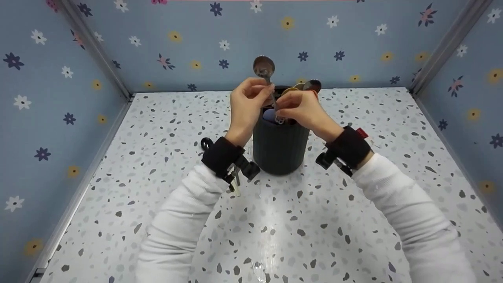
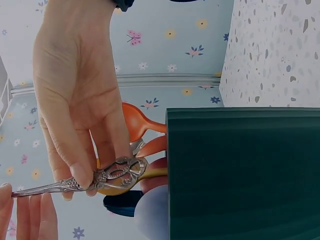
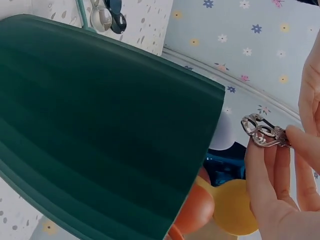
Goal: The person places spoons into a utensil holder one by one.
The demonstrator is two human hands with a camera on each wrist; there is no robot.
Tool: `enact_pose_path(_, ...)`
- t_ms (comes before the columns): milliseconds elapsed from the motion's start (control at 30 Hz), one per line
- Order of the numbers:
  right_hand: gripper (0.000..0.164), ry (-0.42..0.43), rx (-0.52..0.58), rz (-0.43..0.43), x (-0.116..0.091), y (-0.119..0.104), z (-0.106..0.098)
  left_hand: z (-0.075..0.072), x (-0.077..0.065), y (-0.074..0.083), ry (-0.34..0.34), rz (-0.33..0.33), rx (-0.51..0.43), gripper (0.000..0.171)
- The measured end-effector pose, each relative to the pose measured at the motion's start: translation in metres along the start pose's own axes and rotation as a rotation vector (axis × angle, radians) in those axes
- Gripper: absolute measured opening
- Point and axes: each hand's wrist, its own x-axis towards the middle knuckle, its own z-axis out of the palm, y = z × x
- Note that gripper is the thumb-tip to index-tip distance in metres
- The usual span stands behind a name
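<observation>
Both hands hold a silver spoon with an ornate openwork handle, bowl up and handle end down, over a dark green utensil holder. My left hand pinches it below the bowl. Lower down, my right hand pinches the handle near its decorated end, between thumb and fingers. Out of the holder stick an orange spoon, a yellow spoon, a dark blue shiny utensil and a pale lavender rounded piece. What lies inside the holder is hidden.
A black spoon lies on the speckled table left of the holder. Other utensils there are partly covered by my left wrist; the right wrist view shows a shiny spoon among them. Flowered panels stand behind and at both sides.
</observation>
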Motion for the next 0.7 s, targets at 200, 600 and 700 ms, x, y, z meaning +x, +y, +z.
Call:
enact_pose_path(200, 0.021, 0.021, -0.038, -0.049, 0.004, 0.004, 0.004, 0.001, 0.002, -0.005, 0.022, 0.009, 0.024, 0.014)
enact_pose_path(600, 0.019, 0.025, -0.104, -0.079, 0.008, 0.012, 0.013, -0.006, 0.003, -0.016, 0.036, 0.005, 0.03, 0.011)
enact_pose_path(700, 0.019, 0.028, -0.106, -0.083, 0.009, 0.013, 0.015, -0.007, 0.003, -0.017, 0.036, -0.002, 0.034, 0.011)
